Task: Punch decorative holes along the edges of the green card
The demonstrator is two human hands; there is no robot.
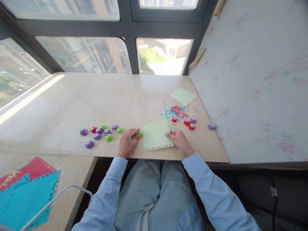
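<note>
A pale green sheet of paper [156, 136] lies in front of me, with small punched shapes along its bottom edge and some at its top. My left hand [128, 141] is closed on a green craft punch [140, 132] set at the sheet's left edge. The sheet's right edge is pinched between the thumb and fingers of my right hand [180, 140]. Just left of my left hand sits another green punch [120, 129], beside a loose group of purple, green and red punches [97, 136].
Red and blue paper bits [178, 111] lie in a heap behind the sheet, near several red and purple punches [192, 127]. Farther back is a second pale green sheet [183, 96]. Punched blue paper [31, 195], red paper [36, 166] and a white cable [72, 186] are at lower left.
</note>
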